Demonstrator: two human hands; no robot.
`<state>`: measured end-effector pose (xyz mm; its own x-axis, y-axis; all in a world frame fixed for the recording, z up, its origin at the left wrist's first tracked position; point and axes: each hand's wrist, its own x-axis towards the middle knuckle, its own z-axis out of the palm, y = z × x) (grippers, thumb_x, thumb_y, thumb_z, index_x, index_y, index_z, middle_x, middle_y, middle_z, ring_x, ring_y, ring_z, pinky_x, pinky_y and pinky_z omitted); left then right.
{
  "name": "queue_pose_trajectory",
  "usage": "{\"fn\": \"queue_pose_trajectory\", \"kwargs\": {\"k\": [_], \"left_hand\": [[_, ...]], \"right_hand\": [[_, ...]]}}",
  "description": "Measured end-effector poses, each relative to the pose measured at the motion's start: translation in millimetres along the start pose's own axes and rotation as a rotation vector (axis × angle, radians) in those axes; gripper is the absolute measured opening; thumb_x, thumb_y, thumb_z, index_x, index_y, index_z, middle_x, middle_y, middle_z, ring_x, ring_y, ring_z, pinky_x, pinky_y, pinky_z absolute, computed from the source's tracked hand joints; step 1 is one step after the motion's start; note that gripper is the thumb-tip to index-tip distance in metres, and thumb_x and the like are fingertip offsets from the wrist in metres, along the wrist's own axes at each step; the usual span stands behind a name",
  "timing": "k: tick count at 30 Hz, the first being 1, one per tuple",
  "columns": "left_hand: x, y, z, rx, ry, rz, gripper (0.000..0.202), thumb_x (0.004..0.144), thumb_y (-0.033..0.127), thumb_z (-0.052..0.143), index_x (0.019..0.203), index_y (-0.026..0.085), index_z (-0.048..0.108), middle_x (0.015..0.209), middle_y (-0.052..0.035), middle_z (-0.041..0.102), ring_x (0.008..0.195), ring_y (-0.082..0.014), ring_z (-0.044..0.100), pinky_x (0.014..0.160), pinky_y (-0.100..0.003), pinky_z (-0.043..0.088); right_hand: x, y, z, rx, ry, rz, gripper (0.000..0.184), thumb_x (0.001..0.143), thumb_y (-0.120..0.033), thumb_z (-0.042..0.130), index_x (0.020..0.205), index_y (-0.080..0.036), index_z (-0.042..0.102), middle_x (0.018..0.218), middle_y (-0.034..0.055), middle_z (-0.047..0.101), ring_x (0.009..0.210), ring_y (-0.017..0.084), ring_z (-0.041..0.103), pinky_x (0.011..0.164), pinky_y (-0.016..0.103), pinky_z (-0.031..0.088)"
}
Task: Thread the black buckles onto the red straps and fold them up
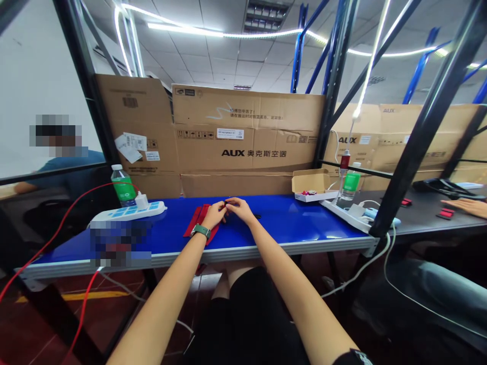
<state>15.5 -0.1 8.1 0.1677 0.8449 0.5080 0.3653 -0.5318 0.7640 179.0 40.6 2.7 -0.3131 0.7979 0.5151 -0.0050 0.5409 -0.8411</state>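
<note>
My left hand (215, 215) and my right hand (241, 209) meet above the blue tabletop (292, 223), fingertips pinched together. Something small and dark shows between them, too small to name. Flat red pieces, perhaps cloth or a pouch (193, 223), lie under and beside my left hand and its green-banded watch (201, 231). A thin black item (257, 216) lies just right of my right hand, partly hidden by the wrist.
At left stand a power strip (125, 215), a water bottle (122, 186) and a blurred object. An open carton (312, 187) with small colourful items, another bottle (350, 183) and a second power strip (348, 218) are right. Cardboard (251, 147) walls the back; a co-worker's hand (466, 206) shows far right.
</note>
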Motion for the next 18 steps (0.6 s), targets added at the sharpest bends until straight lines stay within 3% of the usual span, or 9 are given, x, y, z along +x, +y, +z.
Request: {"fn": "queue_pose_trajectory", "kwargs": {"k": [5,9,13,18], "left_hand": [[-0.6,4.2,-1.5,0.182,-0.026,0.127,0.022,0.089,0.026,0.054,0.087,0.018,0.074,0.084,-0.0066,0.075,0.069,-0.0194,0.068,0.072,-0.03,0.055],[1.0,6.4,0.4,0.184,-0.038,0.142,0.027,0.086,0.017,0.05,0.089,0.019,0.077,0.094,-0.0069,0.076,0.094,-0.0233,0.068,0.094,-0.036,0.052],[2.1,4.1,-1.0,0.224,0.01,0.141,0.018,0.084,0.022,0.06,0.079,0.018,0.077,0.09,-0.0086,0.074,0.089,-0.0233,0.067,0.093,-0.037,0.052],[2.6,1.8,-3.6,0.081,0.015,0.074,0.022,0.081,0.031,0.069,0.095,0.017,0.079,0.096,-0.0101,0.078,0.09,-0.0261,0.071,0.089,-0.038,0.055]], "right_hand": [[-2.1,2.6,-2.7,-0.08,-0.005,0.039,0.034,0.08,-0.042,0.075,0.103,-0.017,0.076,0.089,0.0065,0.078,0.079,0.021,0.073,0.08,0.035,0.059],[-2.2,0.3,-6.0,-0.144,0.064,0.021,0.024,0.08,-0.032,0.075,0.1,-0.02,0.079,0.1,0.0064,0.079,0.091,0.023,0.074,0.089,0.036,0.058],[-0.9,-2.1,-6.0,-0.221,0.077,-0.007,0.021,0.08,-0.026,0.074,0.1,-0.022,0.08,0.105,0.0052,0.079,0.096,0.023,0.074,0.095,0.038,0.056],[-0.1,-3.6,-4.2,-0.18,0.095,-0.034,0.022,0.08,-0.024,0.072,0.101,-0.021,0.08,0.104,0.0061,0.079,0.098,0.023,0.074,0.095,0.038,0.056]]}}
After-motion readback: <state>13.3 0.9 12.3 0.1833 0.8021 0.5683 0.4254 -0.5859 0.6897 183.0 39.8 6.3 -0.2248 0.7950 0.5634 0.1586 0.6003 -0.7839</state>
